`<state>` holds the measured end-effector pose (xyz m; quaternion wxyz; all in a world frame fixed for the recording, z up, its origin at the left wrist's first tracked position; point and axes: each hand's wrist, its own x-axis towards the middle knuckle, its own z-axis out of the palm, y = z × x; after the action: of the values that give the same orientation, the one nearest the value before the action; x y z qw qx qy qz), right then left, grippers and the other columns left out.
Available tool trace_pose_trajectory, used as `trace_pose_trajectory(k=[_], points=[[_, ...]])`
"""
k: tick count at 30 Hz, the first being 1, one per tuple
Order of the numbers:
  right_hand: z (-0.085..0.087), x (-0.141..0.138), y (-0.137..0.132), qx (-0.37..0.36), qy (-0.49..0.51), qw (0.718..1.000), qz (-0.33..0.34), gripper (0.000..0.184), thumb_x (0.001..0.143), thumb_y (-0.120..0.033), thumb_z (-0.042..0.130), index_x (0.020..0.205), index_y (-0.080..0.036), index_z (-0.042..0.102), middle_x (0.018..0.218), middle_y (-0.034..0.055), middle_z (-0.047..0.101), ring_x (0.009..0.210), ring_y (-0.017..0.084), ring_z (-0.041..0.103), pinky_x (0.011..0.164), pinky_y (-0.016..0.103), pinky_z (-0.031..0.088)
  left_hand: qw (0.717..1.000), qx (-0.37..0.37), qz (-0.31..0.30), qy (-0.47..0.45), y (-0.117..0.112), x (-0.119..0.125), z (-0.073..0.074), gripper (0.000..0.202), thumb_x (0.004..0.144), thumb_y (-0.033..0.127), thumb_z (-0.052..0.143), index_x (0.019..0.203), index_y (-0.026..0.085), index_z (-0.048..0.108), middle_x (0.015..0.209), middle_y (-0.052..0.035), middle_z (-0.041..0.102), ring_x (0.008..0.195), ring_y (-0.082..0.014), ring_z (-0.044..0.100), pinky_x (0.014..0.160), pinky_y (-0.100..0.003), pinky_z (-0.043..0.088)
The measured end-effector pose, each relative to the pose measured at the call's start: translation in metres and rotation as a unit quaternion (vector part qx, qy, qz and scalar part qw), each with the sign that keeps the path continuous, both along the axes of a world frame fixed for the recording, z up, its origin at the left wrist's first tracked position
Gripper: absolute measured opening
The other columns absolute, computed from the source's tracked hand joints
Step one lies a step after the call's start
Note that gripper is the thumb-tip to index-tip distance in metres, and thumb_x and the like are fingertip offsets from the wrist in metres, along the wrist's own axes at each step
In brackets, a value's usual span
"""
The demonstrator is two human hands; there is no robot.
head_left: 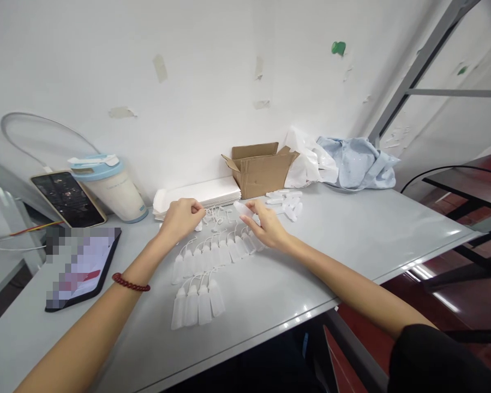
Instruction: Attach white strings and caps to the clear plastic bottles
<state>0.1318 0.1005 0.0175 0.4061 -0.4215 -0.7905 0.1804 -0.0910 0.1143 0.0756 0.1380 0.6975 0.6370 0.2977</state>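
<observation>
My left hand (pixel 181 217) is curled closed over a small white piece near a heap of white loops and caps (pixel 219 215); I cannot name what it pinches. My right hand (pixel 265 225) pinches a small translucent white bottle (pixel 243 208) just above the table. Below both hands lie two rows of capped white bottles with loop tethers: a long row (pixel 215 254) and a shorter row (pixel 198 304) nearer to me. A red bead bracelet (pixel 130 283) sits on my left wrist.
A grey table (pixel 352 234) carries an open cardboard box (pixel 261 169), a stack of white sheets (pixel 200 195), loose bottles (pixel 286 199), a white bag (pixel 306 158), blue cloth (pixel 360 164), a lidded tub (pixel 112 188), a phone (pixel 67 199) and a tablet (pixel 82 267).
</observation>
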Motion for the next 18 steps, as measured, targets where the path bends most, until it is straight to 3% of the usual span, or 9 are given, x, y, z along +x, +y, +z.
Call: trace_pose_trajectory(k=[7,13,18], points=[[0.005,0.000,-0.003,0.014,0.002,1.000,0.015,0.023,0.090,-0.037,0.046,0.102,-0.018,0.048,0.096,0.0109,0.064,0.090,0.024,0.060,0.081,0.038,0.045,0.994,0.093,-0.028,-0.050,-0.019,0.010,-0.001,0.018,0.077,0.030,0.054,0.079,0.019,0.068,0.080,-0.0023,0.072,0.072,-0.0179,0.064,0.069,-0.027,0.049],[0.012,-0.008,-0.020,-0.002,0.032,0.994,0.108,0.021,0.089,-0.038,0.051,0.096,-0.018,0.053,0.087,0.0056,0.066,0.079,0.018,0.060,0.074,0.030,0.046,0.979,0.168,-0.058,-0.097,-0.048,0.020,-0.018,0.016,0.080,0.031,0.056,0.080,0.020,0.067,0.081,-0.0006,0.071,0.071,-0.0155,0.064,0.070,-0.028,0.054],[0.015,-0.013,-0.028,-0.038,0.036,0.990,0.133,0.019,0.089,-0.036,0.052,0.090,-0.017,0.056,0.081,0.0022,0.064,0.073,0.014,0.057,0.072,0.027,0.044,0.965,0.191,-0.071,-0.166,-0.065,0.026,-0.021,0.011,0.081,0.028,0.060,0.081,0.020,0.068,0.083,-0.0010,0.071,0.079,-0.0161,0.066,0.074,-0.029,0.057]])
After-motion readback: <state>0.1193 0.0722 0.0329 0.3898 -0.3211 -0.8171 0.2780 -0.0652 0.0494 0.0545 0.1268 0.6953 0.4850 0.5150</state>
